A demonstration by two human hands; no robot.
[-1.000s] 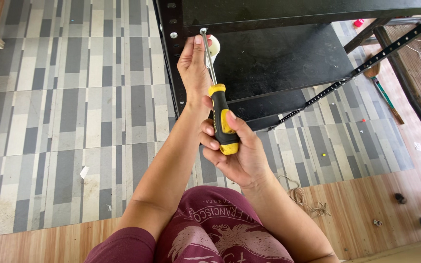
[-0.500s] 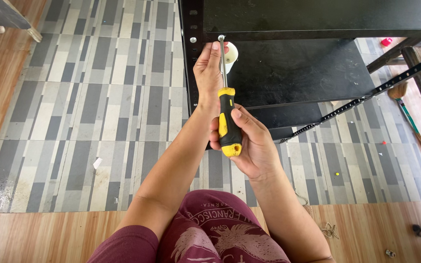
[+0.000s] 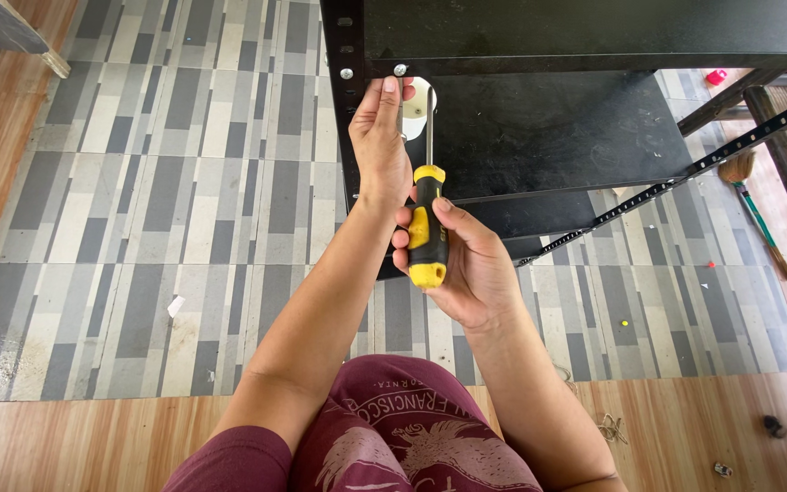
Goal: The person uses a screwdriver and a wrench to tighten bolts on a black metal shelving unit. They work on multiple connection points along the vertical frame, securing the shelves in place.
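My right hand (image 3: pixel 466 264) grips a screwdriver (image 3: pixel 427 219) with a yellow and black handle; its metal shaft points up toward a silver screw (image 3: pixel 400 69) in the top frame of a black metal shelf unit (image 3: pixel 548 55). My left hand (image 3: pixel 380 137) reaches up beside the shaft, fingers extended and touching the shelf frame just under that screw. Another silver screw (image 3: pixel 346 74) sits on the perforated corner post (image 3: pixel 348 137) to the left. Whether the screwdriver tip is seated in the screw, I cannot tell.
A loose black perforated rail (image 3: pixel 685 169) leans diagonally at the right. A broom (image 3: pixel 753 205) lies on the striped grey floor mat (image 3: pixel 138 228). Wooden floor (image 3: pixel 75 437) surrounds the mat. A furniture leg (image 3: pixel 43 59) stands at upper left. Small bits of hardware (image 3: pixel 721 469) lie at lower right.
The view has shifted so shelf and hands sit further right. Both hands keep the same pose at the screw, with the screwdriver still held upright.
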